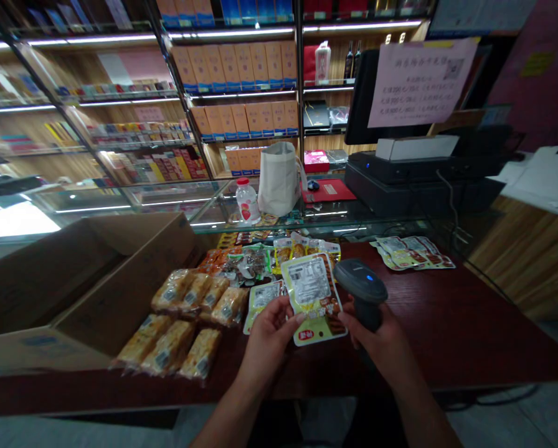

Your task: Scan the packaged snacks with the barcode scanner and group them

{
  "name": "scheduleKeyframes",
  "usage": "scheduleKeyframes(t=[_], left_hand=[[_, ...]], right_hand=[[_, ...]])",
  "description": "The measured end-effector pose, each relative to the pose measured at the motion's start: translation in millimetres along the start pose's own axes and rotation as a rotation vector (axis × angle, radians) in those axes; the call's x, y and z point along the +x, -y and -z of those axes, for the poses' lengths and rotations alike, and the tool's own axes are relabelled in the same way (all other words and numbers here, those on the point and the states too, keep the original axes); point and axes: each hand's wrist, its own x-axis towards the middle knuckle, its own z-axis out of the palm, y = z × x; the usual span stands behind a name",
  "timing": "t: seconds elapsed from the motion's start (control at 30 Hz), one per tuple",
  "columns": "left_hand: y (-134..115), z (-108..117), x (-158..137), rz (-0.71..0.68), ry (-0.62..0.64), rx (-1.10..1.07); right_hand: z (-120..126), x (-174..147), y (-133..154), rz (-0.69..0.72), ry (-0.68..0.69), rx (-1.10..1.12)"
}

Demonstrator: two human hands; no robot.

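My left hand (276,326) grips the left edge of a green-and-white snack packet (312,298), which is tilted up with its printed side toward me. A black barcode scanner (364,289) with a small blue light is held by its handle in my right hand (379,333). The thumb of that hand touches the packet's right edge. Behind my left hand another similar packet (261,302) lies flat, partly covered. Left of it are several wrapped bread pieces (202,354). Several more green-and-white packets (412,252) lie stacked at the right.
An open cardboard box (115,292) stands at the left of the dark red table (470,330). Yellow snack bags (302,244) and green-edged bags (251,261) lie ahead. On the glass counter stand a bottle (247,202), a white bag (279,180) and a register (400,183).
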Motion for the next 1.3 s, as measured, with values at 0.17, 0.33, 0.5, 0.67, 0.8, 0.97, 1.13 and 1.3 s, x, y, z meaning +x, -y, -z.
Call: scheduleKeyframes(t=[0.17,0.33,0.5,0.67,0.8,0.97,1.13,1.3], left_hand=[[-7.4,-13.8,-7.0,0.059,0.002,-0.08],[-5.1,-13.8,-6.3,0.07,-0.032,0.045],[3.0,-6.8,0.2,-0.12,-0.161,0.226],[-4.3,2.0,8.0,-0.5,-0.275,0.613],[-9.9,5.1,9.2,-0.621,-0.282,0.792],[-6.4,6.7,10.7,-0.673,-0.286,0.861],[-5.0,8.2,12.0,-0.697,-0.276,0.874],[-4.2,8.3,12.5,-0.703,-0.269,0.874]], right_hand=[[0.4,-1.7,-0.1,0.025,-0.088,-0.01],[2.0,-3.2,3.1,-0.002,-0.106,-0.005],[3.1,-2.3,2.2,-0.004,-0.077,0.026],[9.3,-7.3,10.2,0.015,-0.058,0.035],[11.3,-20.4,24.8,0.048,0.107,0.045],[7.2,-35.9,41.7,0.02,0.228,0.045],[5.8,-38.9,46.6,0.003,0.249,0.04],[6.3,-39.4,45.7,0.006,0.243,0.054]])
